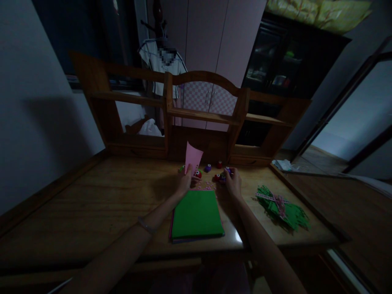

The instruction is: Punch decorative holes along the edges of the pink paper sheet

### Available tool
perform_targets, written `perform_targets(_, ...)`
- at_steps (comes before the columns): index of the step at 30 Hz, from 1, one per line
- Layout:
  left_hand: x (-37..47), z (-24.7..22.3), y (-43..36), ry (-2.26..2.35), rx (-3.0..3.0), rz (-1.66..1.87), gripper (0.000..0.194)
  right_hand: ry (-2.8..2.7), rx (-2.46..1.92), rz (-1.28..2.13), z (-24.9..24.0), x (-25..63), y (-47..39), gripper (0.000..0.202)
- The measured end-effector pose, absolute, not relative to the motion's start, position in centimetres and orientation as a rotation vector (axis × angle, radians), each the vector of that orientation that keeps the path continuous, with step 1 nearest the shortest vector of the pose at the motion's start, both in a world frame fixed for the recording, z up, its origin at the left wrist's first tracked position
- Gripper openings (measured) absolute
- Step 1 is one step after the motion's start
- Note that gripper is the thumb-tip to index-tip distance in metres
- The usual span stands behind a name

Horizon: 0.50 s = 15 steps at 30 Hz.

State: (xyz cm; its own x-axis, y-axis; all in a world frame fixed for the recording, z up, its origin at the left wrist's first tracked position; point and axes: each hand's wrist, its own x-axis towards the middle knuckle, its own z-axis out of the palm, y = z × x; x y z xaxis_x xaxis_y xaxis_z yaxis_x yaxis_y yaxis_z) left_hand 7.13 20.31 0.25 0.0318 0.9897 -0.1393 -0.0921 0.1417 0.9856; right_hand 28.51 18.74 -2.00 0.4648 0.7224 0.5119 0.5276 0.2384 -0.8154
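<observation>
My left hand [185, 179] grips a sheet of pink paper [192, 157] between thumb and fingers, held upright; small holes seem to run along its edge. Right beside that hand is a red craft punch [198, 174], partly covered by the fingers. My right hand [233, 181] is closed around a small purple craft punch [227, 169] among other punches. Another red punch [217, 177] lies just left of it. Pink paper bits [208, 185] are scattered between my hands. Below them lies a stack of coloured sheets with green paper [197, 214] on top.
Farther back stand a purple punch [208, 168] and a red punch [219, 164]. On the right of the wooden table [122, 204] lies a pile of cut green paper strips [288, 212] with pink pieces. A wooden shelf [202, 116] rises along the back edge.
</observation>
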Motion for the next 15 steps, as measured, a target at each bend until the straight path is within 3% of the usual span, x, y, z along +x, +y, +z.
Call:
perform_targets(9,6.1,0.6,20.9,1.138,0.979,1.206,0.091,-1.131,-1.4,0.217,-2.1,28.4,18.9,0.039)
perform_targets(15,8.0,-0.4,21.1,0.905,1.07,1.012,0.06,-1.129,-1.377,0.24,-2.0,28.4,19.0,0.039)
